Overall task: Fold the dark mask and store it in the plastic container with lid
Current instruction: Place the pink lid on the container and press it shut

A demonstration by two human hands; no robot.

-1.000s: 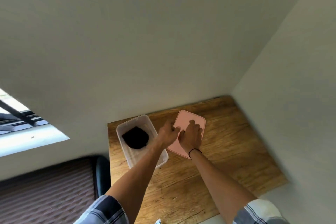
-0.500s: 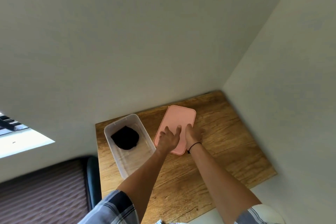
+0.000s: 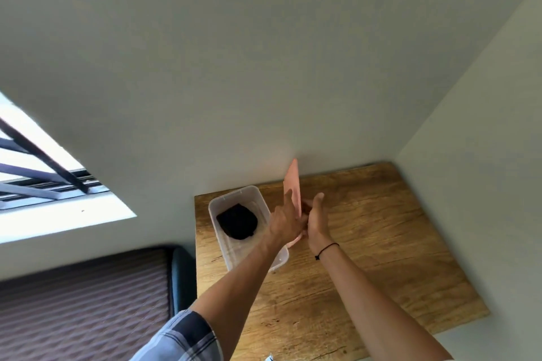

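Note:
The folded dark mask [image 3: 238, 221] lies inside the clear plastic container [image 3: 258, 195], toward its far end, on the wooden table [image 3: 381, 243]. The pink lid [image 3: 292, 184] stands nearly on edge just right of the container, lifted off the table. My left hand [image 3: 286, 221] presses on its left face and my right hand [image 3: 315, 218] on its right face, so the lid is held between both hands. The lid's lower edge is hidden behind my hands.
The table sits in a corner, with walls close behind and to the right. A dark chair back [image 3: 180, 275] stands at the table's left edge. A window [image 3: 38, 179] with bars is on the left.
The pink lid lay flat on the table under both hands; now it is raised on edge between them, beside the container.

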